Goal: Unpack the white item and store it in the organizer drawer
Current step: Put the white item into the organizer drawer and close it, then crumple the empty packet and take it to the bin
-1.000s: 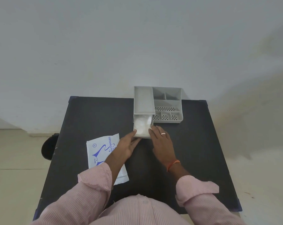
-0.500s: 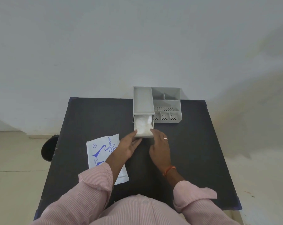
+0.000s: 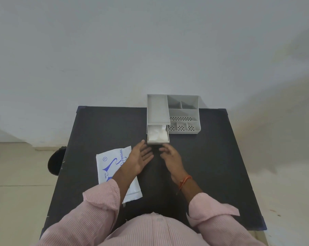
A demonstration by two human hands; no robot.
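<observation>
A grey organizer (image 3: 183, 113) stands at the far edge of the black table (image 3: 212, 157). Its drawer (image 3: 158, 142) on the left side is pulled partly out, and the white item (image 3: 157, 134) lies crumpled inside it. My left hand (image 3: 141, 157) hovers just in front and left of the drawer, fingers spread, holding nothing. A short way in front of the drawer, my right hand (image 3: 171, 156) is loosely open and also holds nothing. The emptied white packet with blue print (image 3: 111, 164) lies flat on the table, partly under my left forearm.
The organizer's open compartments, some with perforated floors, hold nothing I can see. A black round object (image 3: 56, 160) sits on the tiled floor left of the table. A plain wall rises right behind the table.
Both hands have drawn back from the drawer front toward me and let go of it. The drawer with the white item sits a little further in than before.
</observation>
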